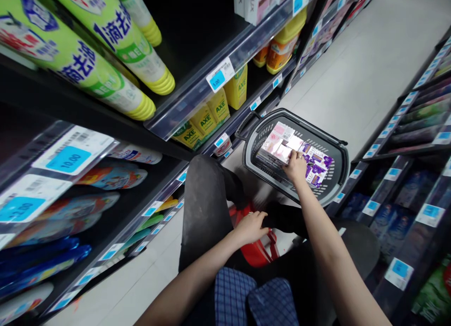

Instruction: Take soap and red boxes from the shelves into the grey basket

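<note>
My right hand point(296, 167) reaches into a grey shopping basket point(251, 150) on the floor. Its fingers are closed on the end of a white and pink soap box point(283, 153), partly hidden by the hand. More pink and white soap boxes point(273, 142) lie in the basket on the far side of it. Beside the hand, several purple and white Lux soap boxes point(319, 166) lie together. My left hand point(251, 228) hangs over my lap between the knees, fingers loosely stretched and holding nothing. Below it is a red object point(255, 253), perhaps a stool, partly hidden.
Shelves close in on both sides. Green and yellow bottles point(116, 39) stand at upper left, with yellow AXE bottles point(204, 119) lower down. Lux boxes point(259, 4) sit on the upper shelf. At right, a shelf point(394, 168) holds packaged goods. The pale floor aisle point(373, 49) runs ahead.
</note>
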